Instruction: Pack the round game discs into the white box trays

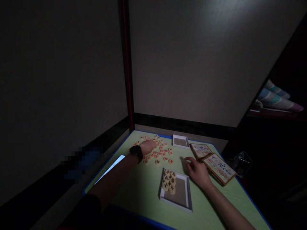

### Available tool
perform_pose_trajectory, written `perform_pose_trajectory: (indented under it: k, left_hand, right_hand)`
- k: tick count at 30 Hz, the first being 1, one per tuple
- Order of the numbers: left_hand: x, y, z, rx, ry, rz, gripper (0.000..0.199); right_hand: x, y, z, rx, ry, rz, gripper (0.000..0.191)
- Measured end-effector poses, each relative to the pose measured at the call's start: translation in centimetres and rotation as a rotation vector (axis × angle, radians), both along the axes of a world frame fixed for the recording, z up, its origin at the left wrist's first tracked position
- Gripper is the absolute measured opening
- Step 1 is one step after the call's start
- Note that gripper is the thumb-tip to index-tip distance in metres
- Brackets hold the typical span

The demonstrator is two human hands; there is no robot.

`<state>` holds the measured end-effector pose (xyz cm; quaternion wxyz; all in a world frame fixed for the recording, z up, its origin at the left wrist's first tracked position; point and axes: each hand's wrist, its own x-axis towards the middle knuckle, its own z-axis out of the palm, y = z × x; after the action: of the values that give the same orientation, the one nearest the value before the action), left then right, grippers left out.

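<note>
My left hand, with a dark watch on the wrist, reaches down among loose Chinese chess pieces on the table. Its fingertips are hidden behind the back of the hand, so I cannot make out what they hold, if anything. The round pale pieces mostly bear red characters; a few have black ones. My right hand hovers or rests beside a shallow white box tray, loosely bent, thumb and forefinger apart, with nothing between them. Several black-marked pieces lie in two columns along the tray's left side.
A second white tray sits at the table's far edge. Two printed box lids lie to the right of my right hand. A device with a bright screen is at the left edge. Walls stand behind and left of the green table.
</note>
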<state>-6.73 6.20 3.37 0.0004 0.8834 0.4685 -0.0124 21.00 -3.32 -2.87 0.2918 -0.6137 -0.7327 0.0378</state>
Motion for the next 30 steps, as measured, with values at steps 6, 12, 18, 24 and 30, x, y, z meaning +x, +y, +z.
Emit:
perform_pose_trajectory:
  k: [6,12,18,24,30]
  left_hand:
    - [-0.2,-0.3,1.2,0.014,0.021,0.025,0.016]
    - [-3.0,-1.7,3.2,0.021,0.034,0.051,0.021]
    - [-5.8,-3.8,1.9,-0.048,0.080,0.091,0.018]
    - [-6.2,-5.0,0.5,-0.025,0.042,0.077,0.009]
    - [-6.9,-4.7,-0.1,-0.047,0.050,0.077,0.007]
  right_hand:
    - [0.1,0.0,0.1,0.007,0.006,-0.008,0.044]
    - [0.3,0.2,-0.1,0.007,0.020,0.007,0.042]
    - [0.1,0.3,-0.3,0.009,0.015,0.021,0.044]
    - [0.2,0.3,-0.4,-0.008,0.008,0.019,0.045]
    - [0.2,0.3,-0.4,-0.016,0.012,0.029,0.043]
